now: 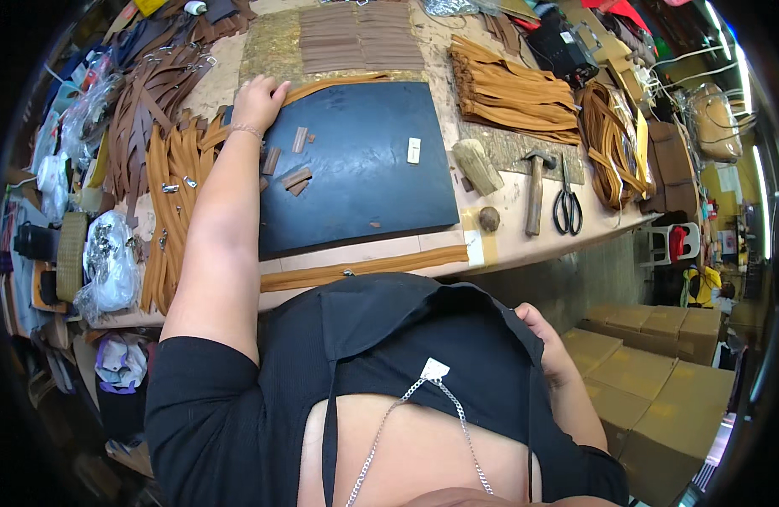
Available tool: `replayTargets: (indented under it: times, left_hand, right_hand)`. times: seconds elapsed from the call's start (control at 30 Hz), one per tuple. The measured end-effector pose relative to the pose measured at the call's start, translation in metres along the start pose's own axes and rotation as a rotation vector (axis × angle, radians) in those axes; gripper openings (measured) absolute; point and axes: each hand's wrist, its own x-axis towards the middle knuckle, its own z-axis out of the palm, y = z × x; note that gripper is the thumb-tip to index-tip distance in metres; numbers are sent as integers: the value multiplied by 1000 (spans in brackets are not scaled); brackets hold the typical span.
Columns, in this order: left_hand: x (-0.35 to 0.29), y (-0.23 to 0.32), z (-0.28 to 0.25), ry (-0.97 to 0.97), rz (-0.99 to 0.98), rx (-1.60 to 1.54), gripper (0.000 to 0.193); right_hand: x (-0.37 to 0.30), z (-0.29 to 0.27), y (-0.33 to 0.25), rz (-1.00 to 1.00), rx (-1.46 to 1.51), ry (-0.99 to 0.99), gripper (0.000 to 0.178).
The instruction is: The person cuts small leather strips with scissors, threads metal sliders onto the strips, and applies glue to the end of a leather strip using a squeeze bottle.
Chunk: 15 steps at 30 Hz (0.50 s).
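My left hand (pixel 259 105) reaches out to the far left corner of a black cutting mat (pixel 364 169). Its fingers are curled over a tan zipper (pixel 335 82), which runs along the mat's far edge. Close to my right side, my right hand (pixel 548 338) has its fingers closed at the edge of my black apron (pixel 482 325); part of the hand is hidden by the cloth. Small brown scraps (pixel 296 179) and a small white label (pixel 414 150) lie on the mat. Another tan zipper (pixel 373 269) stretches along the table's near edge, with a metal slider on it.
Tan zippers with metal sliders (pixel 174 194) lie left of the mat, beyond them brown straps (pixel 153 110). At right are a hammer (pixel 536 190), black-handled scissors (pixel 567 207), a wood block (pixel 476 167) and a tan zipper stack (pixel 512 93). Cardboard boxes (pixel 634 389) stand below right.
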Motion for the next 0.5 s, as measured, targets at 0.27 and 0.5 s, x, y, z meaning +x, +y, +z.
replayTargets:
  times: [0.27, 0.5]
  left_hand:
    - [-17, -2, -1, 57, 55, -11, 41]
    - [-8, 1, -2, -19, 65, -34, 46]
  right_hand:
    - [7, 39, -20, 309, -167, 179, 14]
    - [60, -7, 38, -288, -1020, -47, 18]
